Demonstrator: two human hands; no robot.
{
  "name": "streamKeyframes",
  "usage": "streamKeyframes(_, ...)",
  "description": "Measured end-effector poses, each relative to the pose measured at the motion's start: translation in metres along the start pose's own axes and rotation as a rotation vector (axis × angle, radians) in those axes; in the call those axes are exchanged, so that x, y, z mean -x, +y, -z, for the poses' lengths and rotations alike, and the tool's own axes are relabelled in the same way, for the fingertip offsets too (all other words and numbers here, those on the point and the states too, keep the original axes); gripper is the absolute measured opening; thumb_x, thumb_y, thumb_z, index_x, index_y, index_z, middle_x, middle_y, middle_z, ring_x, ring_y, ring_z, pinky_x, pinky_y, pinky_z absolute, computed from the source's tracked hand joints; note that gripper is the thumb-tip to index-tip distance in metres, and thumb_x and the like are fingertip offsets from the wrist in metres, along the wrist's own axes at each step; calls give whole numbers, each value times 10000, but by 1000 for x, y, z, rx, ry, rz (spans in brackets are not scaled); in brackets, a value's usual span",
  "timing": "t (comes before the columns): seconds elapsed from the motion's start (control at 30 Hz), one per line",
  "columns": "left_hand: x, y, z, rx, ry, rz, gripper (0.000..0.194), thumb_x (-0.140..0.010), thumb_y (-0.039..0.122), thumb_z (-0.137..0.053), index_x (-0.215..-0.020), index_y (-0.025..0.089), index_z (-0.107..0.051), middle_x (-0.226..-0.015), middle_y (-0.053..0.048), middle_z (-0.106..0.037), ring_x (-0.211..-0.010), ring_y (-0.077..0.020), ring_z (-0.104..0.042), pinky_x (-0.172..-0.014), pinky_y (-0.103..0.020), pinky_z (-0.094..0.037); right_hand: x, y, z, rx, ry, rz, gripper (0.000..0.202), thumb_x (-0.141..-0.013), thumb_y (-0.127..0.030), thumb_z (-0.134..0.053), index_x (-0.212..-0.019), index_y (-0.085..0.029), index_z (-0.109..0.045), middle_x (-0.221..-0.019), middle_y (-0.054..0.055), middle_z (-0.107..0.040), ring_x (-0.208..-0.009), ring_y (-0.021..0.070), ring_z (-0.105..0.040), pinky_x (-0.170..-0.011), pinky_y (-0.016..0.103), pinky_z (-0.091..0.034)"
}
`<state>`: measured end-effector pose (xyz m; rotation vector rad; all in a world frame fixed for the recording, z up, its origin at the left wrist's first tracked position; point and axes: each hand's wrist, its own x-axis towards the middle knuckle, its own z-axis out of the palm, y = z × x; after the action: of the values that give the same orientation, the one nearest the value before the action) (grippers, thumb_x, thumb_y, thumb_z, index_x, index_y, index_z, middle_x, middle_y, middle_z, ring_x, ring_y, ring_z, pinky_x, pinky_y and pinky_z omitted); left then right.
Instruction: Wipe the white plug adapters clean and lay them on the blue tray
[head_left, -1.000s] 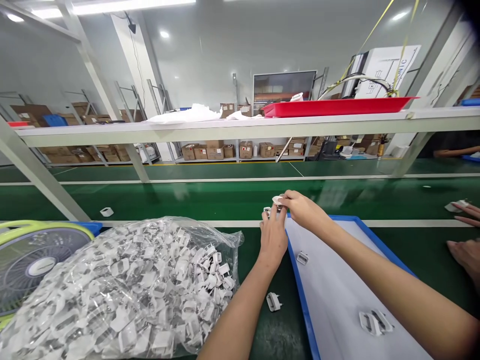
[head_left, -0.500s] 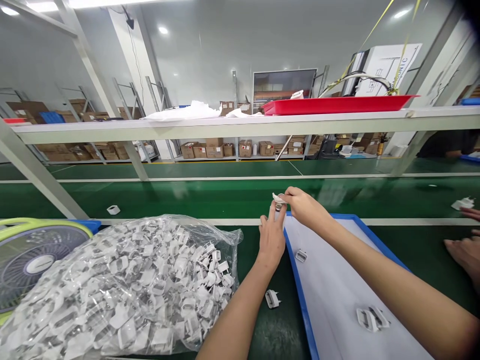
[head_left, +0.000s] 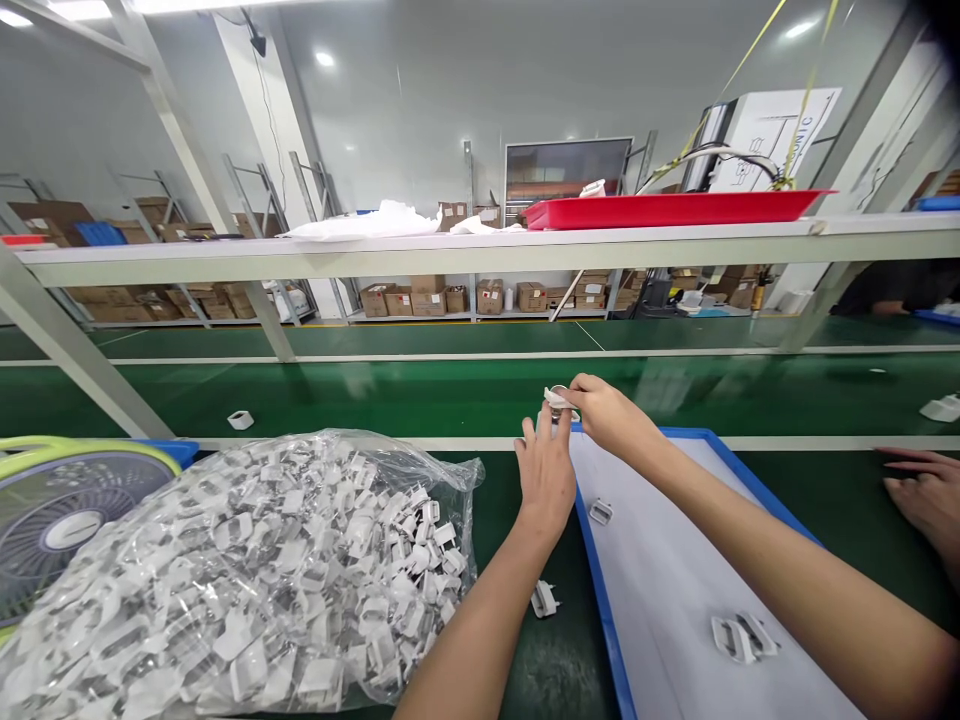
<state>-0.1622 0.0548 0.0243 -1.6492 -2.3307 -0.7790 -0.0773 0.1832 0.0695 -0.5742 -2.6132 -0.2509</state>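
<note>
My right hand point(head_left: 607, 410) pinches a small white plastic piece point(head_left: 556, 398) with a shiny part at it, above the far end of the blue-edged tray. My left hand point(head_left: 546, 470) grips the same piece from the near side with its fingertips; the fingers hide much of it. Below my left wrist, a white plug housing point(head_left: 544, 599) with prongs lies on the green surface. On the tray's white lining rest a single white housing point(head_left: 601, 511) and a small group of white housings point(head_left: 744, 638). The blue-edged tray point(head_left: 600, 610) extends under my right forearm.
A clear plastic bag point(head_left: 285, 570) full of white housings lies left of my arms, beside a fan point(head_left: 75, 530). Loose white parts point(head_left: 240, 420) lie on the green belt point(head_left: 405, 400). A co-worker's hand point(head_left: 926, 500) is at right. A shelf point(head_left: 420, 258) carries a red tray point(head_left: 675, 209).
The white parts on the belt have shifted right. The co-worker's hand has moved away from the part at far right. The piece between my hands has turned slightly.
</note>
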Motion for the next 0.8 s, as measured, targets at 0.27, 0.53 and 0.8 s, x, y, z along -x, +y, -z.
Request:
streamKeyframes(0.27, -1, 1, 0, 21, -14, 7, 706, -951, 17, -327, -1590, 316, -345, -1677, -70, -355, -1141, -336, -573, -867, -485, -562, 2, 0, 3, -45, 29, -41, 254, -1002, -326, -636, -1211, -182, -645, -1188, 76, -656, -1019, 201, -659, -870, 396, -581)
streamKeyframes(0.53, -7, -2, -3, 81, -5, -22, 807, -865, -52, -312, -1589, 300, -364, -1688, -68, -335, -1107, -317, -599, -876, -462, -551, 4, -1, 0, -69, 85, -79, 233, -1004, -321, -632, -1188, -180, -652, -1172, 71, -659, -1014, 197, -658, -873, 395, -577)
streamKeyframes(0.8, -7, -4, -8, 183, 6, -21, 826, -841, -60, -329, -1554, 347, -423, -1687, -46, -337, -1133, -334, -590, -917, -507, -530, 6, -2, -6, -144, 152, -134, 181, -1007, -305, -624, -1131, -179, -662, -1130, 61, -662, -980, 184, -654, -848, 373, -577)
